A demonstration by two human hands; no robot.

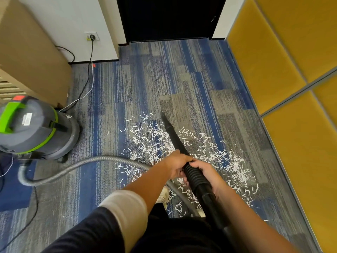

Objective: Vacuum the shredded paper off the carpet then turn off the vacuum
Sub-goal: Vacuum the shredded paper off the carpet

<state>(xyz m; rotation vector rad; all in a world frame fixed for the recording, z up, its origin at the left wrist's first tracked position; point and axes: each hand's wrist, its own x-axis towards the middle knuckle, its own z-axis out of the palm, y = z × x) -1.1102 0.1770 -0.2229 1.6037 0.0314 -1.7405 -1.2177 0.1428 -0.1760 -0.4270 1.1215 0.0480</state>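
Left hand and right hand each curl their fingers round a black wand. Its tip lies at the far edge of paper scattered on carpet. The vacuum stands left.

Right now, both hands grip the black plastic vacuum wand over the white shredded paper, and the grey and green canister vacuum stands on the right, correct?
Not quite. The head view shows the grey and green canister vacuum on the left, beside the brown box. The left hand and right hand do grip the black plastic wand over the white shredded paper.
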